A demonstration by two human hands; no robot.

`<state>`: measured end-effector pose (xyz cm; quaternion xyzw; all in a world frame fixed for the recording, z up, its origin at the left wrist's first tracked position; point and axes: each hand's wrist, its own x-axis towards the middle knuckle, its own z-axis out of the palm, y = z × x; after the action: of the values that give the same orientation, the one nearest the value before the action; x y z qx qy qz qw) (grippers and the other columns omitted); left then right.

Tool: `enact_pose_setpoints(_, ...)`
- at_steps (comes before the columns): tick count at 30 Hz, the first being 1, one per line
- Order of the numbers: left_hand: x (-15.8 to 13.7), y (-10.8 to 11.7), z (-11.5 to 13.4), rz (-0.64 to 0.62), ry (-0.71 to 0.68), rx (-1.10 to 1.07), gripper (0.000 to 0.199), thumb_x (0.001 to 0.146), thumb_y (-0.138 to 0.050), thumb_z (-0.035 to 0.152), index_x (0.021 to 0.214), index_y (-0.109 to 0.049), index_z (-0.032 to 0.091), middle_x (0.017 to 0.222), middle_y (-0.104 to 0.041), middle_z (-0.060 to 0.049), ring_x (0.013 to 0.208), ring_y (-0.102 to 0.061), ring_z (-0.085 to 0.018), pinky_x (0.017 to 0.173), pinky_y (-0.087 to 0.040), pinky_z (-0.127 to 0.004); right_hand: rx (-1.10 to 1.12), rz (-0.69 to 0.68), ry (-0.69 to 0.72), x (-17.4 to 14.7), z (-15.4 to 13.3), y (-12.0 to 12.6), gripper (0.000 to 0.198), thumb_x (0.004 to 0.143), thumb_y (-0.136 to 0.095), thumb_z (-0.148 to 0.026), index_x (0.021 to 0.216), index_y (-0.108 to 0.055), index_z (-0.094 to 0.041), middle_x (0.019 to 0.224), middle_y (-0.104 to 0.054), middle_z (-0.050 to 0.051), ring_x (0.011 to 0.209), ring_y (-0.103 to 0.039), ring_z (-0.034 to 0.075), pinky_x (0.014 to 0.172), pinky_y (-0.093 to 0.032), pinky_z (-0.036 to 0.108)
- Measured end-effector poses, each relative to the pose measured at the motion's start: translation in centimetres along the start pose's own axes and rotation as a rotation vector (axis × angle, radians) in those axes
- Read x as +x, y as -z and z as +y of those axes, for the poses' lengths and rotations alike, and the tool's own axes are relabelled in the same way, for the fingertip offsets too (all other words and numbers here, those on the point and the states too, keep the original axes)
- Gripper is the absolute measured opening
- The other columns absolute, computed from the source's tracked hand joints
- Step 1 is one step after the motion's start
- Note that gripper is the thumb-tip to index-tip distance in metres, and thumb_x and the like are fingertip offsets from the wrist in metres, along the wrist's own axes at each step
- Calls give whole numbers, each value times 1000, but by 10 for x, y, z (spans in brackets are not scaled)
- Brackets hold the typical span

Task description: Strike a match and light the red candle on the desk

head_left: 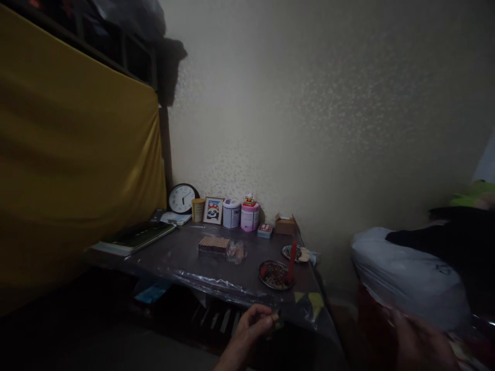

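My left hand (251, 330) is in front of the table's near edge, thumb and fingers pinched together on a small light-coloured piece (275, 317). What kind of piece it is I cannot make out. Off to the lower right is my right hand (421, 337), dark and smeared by motion, near a white bag (410, 273); its fingers are not clear. On the table, closest to my left hand, sits a round dish (266, 278) of dark bits with a red stick-like tool (292, 260) standing in it.
The table (170, 257) has a plastic cover. On it are a stack of thin pieces (214, 245), a clear plastic bag (236, 252), a plate with pale sticks (297, 253), a cardboard box (285, 224), canisters (231, 214), a clock (182, 199) and books (135, 237). A yellow curtain (77, 154) hangs left.
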<state>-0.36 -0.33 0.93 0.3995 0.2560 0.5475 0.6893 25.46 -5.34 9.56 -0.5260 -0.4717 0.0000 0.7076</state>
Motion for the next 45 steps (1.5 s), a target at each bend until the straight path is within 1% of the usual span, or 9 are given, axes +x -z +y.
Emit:
enact_pose_setpoints(3, 5, 0, -4, 24, 15, -43, 30, 58, -79, 33, 77, -65, 16, 68, -64, 0, 64, -54, -12, 62, -36, -23, 23, 4, -212, -14, 8, -18, 28, 71, -60, -52, 84, -61, -27, 89, -71, 12, 81, -68, 29, 65, -57, 38)
enact_pose_setpoints(7, 9, 4, -9, 32, 20, -53, 31, 55, -82, 31, 77, -66, 15, 68, -66, -1, 64, -56, -12, 63, -37, -23, 127, -110, -167, -50, 31, -65, 35, 64, -64, -55, 76, -64, -21, 78, -73, 8, 72, -70, 24, 65, -58, 31)
enact_pose_setpoints(10, 9, 5, -11, 32, 27, -79, 36, 52, -82, 33, 78, -66, 16, 70, -68, -2, 64, -58, -14, 64, -39, -26, 122, -262, -1, -69, 41, -81, 25, 71, -63, -46, 75, -66, -21, 74, -73, 5, 69, -71, 19, 64, -57, 22)
enact_pose_setpoints(13, 8, 5, -11, 22, 30, -85, 35, 54, -82, 32, 81, -66, 16, 74, -70, -4, 67, -60, -16, 66, -40, -27, 61, -378, 162, -78, 41, -83, 16, 78, -60, -36, 82, -68, -22, 79, -74, 3, 72, -71, 17, 67, -56, 19)
enact_pose_setpoints(16, 7, 4, -9, -8, 22, -75, 30, 58, -79, 28, 82, -67, 15, 78, -71, -4, 71, -60, -16, 69, -40, -27, 29, -385, 281, -86, 35, -86, 12, 80, -59, -31, 84, -68, -24, 81, -74, 3, 73, -71, 16, 69, -56, 19)
enact_pose_setpoints(21, 9, 7, -12, -21, 11, -51, 28, 61, -78, 29, 83, -68, 16, 77, -71, -4, 70, -59, -15, 69, -39, -26, 33, -287, 284, -103, 30, -100, 15, 85, -53, -33, 85, -67, -26, 83, -73, 2, 77, -69, 15, 72, -53, 20)
enact_pose_setpoints(33, 13, 8, -14, -11, 33, -38, 30, 58, -79, 31, 82, -68, 17, 77, -70, -3, 72, -57, -16, 71, -37, -27, 20, -341, 379, -101, 36, -101, 14, 85, -55, -31, 88, -66, -25, 84, -73, 2, 78, -70, 15, 71, -53, 19)
enact_pose_setpoints(39, 15, 9, -17, -33, 18, -81, 28, 59, -79, 30, 80, -68, 16, 77, -69, -4, 73, -58, -16, 72, -37, -27, 38, -295, 326, -101, 31, -102, 18, 86, -52, -35, 84, -67, -25, 82, -73, 3, 75, -70, 16, 69, -55, 21)
enact_pose_setpoints(45, 11, 6, -13, -36, 17, -71, 24, 64, -76, 29, 82, -66, 16, 78, -68, -3, 75, -57, -15, 73, -37, -27, -8, -384, 490, -93, 32, -97, 11, 83, -55, -24, 89, -65, -24, 83, -74, 4, 74, -71, 17, 68, -56, 20)
